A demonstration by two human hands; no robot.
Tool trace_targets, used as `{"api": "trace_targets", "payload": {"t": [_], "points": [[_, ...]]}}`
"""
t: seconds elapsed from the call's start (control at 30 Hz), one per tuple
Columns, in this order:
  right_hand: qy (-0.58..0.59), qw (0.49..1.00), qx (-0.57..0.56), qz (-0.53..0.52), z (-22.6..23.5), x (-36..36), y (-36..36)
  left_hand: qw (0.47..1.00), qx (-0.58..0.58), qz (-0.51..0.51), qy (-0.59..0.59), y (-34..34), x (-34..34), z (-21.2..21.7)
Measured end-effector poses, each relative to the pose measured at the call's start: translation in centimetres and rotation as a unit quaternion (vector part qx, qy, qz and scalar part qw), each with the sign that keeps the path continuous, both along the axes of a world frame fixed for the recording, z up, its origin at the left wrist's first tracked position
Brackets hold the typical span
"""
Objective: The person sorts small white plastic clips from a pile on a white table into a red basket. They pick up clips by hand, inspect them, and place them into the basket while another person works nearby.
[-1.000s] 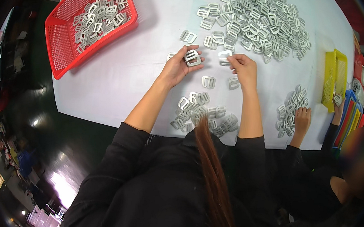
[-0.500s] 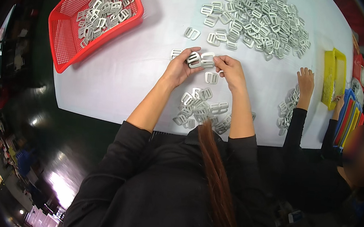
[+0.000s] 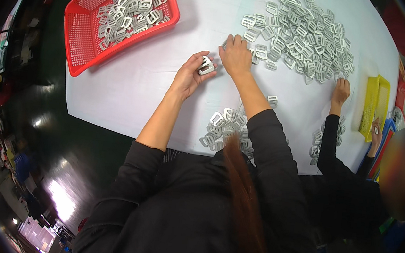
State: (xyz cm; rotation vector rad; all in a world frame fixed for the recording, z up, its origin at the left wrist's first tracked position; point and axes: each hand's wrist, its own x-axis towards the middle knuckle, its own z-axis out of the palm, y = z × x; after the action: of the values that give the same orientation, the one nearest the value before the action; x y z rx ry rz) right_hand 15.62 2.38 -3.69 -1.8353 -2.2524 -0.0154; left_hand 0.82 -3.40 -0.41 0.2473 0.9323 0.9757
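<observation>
Pale grey slide buckles lie about the white table. My left hand (image 3: 185,77) is closed around a slide buckle (image 3: 207,66), held above the table between thumb and fingers. To its right, my right hand (image 3: 237,59) reaches forward, palm down, with curled fingers on a loose buckle that it mostly hides. Just beyond that hand spreads a large heap of buckles (image 3: 304,36). A smaller heap of buckles (image 3: 229,125) lies near the table's front edge, partly behind my right forearm. One single buckle (image 3: 272,100) rests right of that forearm.
A red perforated basket (image 3: 125,46) holding many buckles stands at the left. On the right, a co-worker's hand (image 3: 341,92) touches the big heap's edge; the other hand (image 3: 376,132) is by a yellow basket (image 3: 375,101). Another small heap (image 3: 316,144) lies beside the co-worker's sleeve.
My right hand has left the buckles beside my left hand and moved forward to a loose buckle near the heap. The co-worker's nearer hand has gone from open to closed at the heap's edge.
</observation>
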Motion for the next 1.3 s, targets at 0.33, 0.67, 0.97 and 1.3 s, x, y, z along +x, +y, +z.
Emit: {"api": "trace_targets", "payload": {"t": [0.33, 0.67, 0.97, 1.3], "points": [[0.632, 0.674, -0.303, -0.235, 5.1, 0.9, -2.4, 0.997, -0.015, 0.028, -0.063, 0.1, 0.1, -0.5], [0.816, 0.419, -0.274, -0.289, 7.6, -0.8, -8.3, 0.998, 0.028, 0.024, -0.046, -1.2, 1.7, 0.3], [0.719, 0.553, -0.311, -0.283, 8.5, -0.7, -10.2, 0.997, 0.041, 0.027, -0.059, -2.5, 1.7, 0.8], [0.567, 0.711, -0.396, -0.128, 9.8, 2.3, -6.4, 0.996, 0.012, -0.056, -0.065, -2.8, 1.4, 1.9]]}}
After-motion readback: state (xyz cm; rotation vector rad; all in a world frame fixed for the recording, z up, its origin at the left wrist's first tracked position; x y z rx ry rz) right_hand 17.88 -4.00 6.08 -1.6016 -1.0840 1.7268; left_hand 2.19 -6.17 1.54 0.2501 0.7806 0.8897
